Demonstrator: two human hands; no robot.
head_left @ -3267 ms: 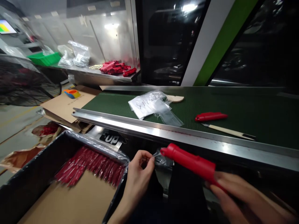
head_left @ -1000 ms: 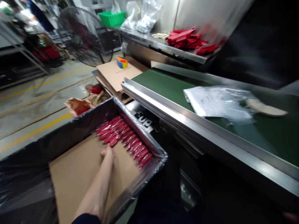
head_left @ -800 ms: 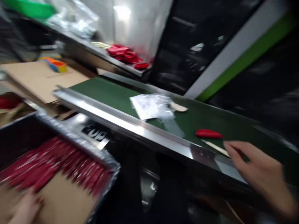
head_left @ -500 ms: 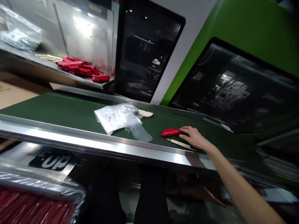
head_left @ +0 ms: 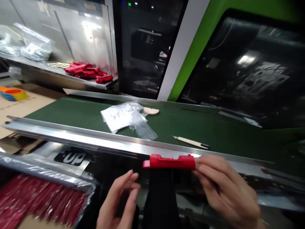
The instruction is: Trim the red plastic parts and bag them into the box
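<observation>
Red part: a red plastic piece (head_left: 169,161) lay level at lower centre, long axis left to right.
Right hand: the right hand (head_left: 226,190) pinched its right end.
Left hand: the left hand (head_left: 119,203) hovered loosely open and empty, lower left of the free end, just apart.
Behind: steel rail (head_left: 71,136), green belt (head_left: 214,127), slim knife (head_left: 190,142).
</observation>
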